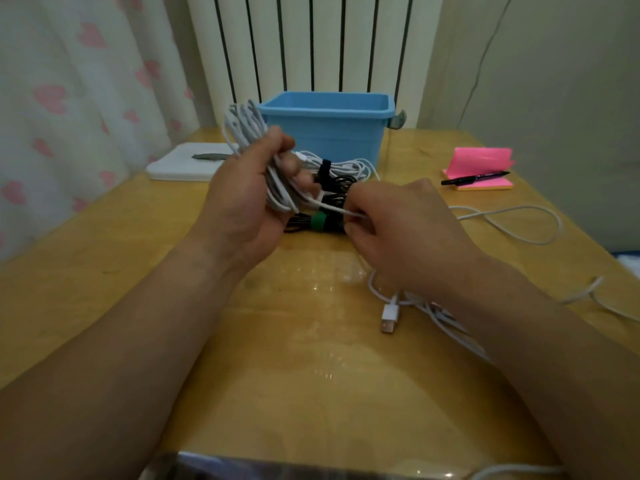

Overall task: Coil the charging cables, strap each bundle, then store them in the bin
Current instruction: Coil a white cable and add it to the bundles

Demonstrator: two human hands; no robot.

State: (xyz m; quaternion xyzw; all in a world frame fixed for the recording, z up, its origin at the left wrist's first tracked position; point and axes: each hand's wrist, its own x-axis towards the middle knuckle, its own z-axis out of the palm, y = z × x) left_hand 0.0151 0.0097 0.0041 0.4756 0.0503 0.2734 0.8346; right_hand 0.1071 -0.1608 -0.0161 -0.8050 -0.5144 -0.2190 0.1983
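Two hands on one white charging cable [277, 190]. Left hand [242, 199]: curled firmly round the gathered coil [247, 133], held up in front of the blue bin's [325, 133] left corner, with loops rising above the fist. Right hand [398, 230]: closed in a pinch on the free tail [332, 207], drawn taut from the coil, in front of the bin and nearer the camera. Probably mid-coiling, with the strap not yet on. To do it well: keep the tail lightly taut, lay each new turn alongside the last at the same loop length, avoid twisting the strand, and hold the left grip firm until strapping.

Further out, between the hands and the bin: a white bundle [349, 168] bound with a dark strap [325, 168] and a black bundle [298, 224] bound with a green strap [320, 221], both lying on the table [277, 358] in front of the bin, not inside. Loose white cable [377, 289] with a USB plug [389, 315] well in front of the bin, under the right forearm; another loose cable [519, 216] to the bin's right front. Pink sticky notes [481, 164] with a black pen [474, 178] right of the bin; a white pad [180, 164] left of it.
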